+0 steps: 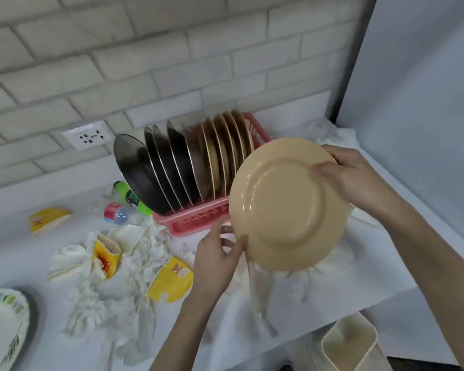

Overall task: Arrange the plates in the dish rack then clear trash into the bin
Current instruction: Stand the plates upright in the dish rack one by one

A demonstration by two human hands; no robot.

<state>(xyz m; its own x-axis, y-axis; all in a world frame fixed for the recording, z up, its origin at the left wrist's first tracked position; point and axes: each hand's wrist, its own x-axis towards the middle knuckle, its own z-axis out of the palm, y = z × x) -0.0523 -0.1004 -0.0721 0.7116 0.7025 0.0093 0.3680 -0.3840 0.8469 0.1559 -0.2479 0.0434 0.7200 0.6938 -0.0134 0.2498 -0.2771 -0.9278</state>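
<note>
Fingers of your left hand [217,254] and right hand [358,178] are clamping the tan plate [287,207] before the dish rack [190,225]; be tipping it upright

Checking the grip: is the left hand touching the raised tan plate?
Touching. The head view shows the left hand pinching the tan plate at its lower-left rim; the right hand grips the upper-right rim.

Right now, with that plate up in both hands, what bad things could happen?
The tan plate is pinched just at its rim by the left hand and right hand, so it might slip and fall. The pink rack already looks crowded with standing plates, so pushing one more in could bump them or tip them.
</note>
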